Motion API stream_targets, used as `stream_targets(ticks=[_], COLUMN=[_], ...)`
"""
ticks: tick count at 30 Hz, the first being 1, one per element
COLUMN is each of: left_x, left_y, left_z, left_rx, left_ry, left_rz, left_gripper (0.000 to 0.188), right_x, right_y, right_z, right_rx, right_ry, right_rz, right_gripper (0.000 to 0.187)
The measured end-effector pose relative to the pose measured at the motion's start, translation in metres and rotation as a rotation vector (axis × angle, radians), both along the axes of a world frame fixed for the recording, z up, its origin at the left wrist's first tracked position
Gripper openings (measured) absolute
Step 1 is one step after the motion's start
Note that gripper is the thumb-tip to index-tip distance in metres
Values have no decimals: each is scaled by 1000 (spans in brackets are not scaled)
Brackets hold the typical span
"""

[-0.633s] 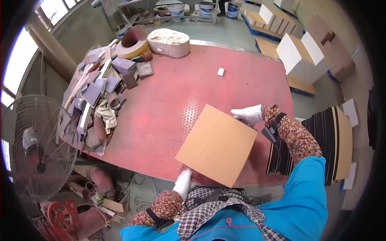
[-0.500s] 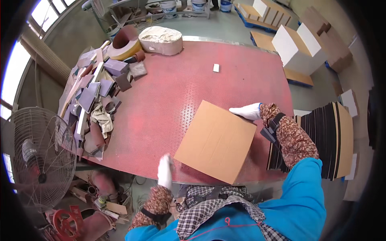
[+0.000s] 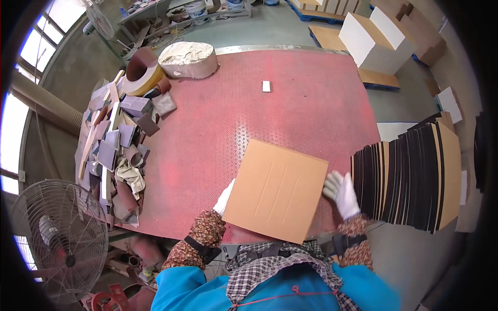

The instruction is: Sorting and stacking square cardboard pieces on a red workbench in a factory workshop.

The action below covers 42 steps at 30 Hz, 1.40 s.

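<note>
A square brown board [image 3: 275, 192] with several parallel grooves on its face lies tilted in front of me, its near corner reaching over the table's front edge. My left hand [image 3: 225, 199], in a white glove, is against the board's left edge, its fingers hidden under the board. Just off the right edge, my right hand [image 3: 342, 195], also gloved in white, is open with its fingers spread. Both hands wear patterned sleeve covers with dark straps.
The red textured table [image 3: 207, 124] carries a pile of sanding blocks and scraps [image 3: 119, 145] at left, an abrasive roll [image 3: 140, 72], a cloth-topped block [image 3: 188, 59] and a small white piece [image 3: 266, 86]. Stacked black-edged boards [image 3: 404, 181] stand at right. A caged fan [image 3: 62, 243] is near left.
My right hand has come off the board's far edge and moved nearer, opening beside its right edge. My left hand has moved up to the left edge. The board's grooves now show more clearly.
</note>
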State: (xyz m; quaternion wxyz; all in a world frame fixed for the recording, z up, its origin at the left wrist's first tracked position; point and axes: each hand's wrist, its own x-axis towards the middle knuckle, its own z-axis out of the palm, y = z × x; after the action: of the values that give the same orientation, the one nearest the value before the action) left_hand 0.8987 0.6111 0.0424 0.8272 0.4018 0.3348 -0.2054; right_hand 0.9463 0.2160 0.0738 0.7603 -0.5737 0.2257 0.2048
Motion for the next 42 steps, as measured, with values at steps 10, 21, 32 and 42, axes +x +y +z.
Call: stream_targets(ticks=[10,21,32,42], left_x=[-19,77,373,353], left_y=[-59,-16,-53,-39], left_z=[28,0,-4,-27], left_rx=[-17,521,1631,1766], left_ry=[131,-375,-796,-789], left_rz=[-182,-810,-521,-681], left_gripper=[49,52,69,34], right_x=[-46,-39,-106,-89], right_y=[-18,-36,-143,-119], right_z=[-39,-11,-94,-77], right_rx=[495,320,737,865], right_ry=[66,254,100,316], right_rz=[-46,-84,-6,-132], right_gripper=[73,70,62,54])
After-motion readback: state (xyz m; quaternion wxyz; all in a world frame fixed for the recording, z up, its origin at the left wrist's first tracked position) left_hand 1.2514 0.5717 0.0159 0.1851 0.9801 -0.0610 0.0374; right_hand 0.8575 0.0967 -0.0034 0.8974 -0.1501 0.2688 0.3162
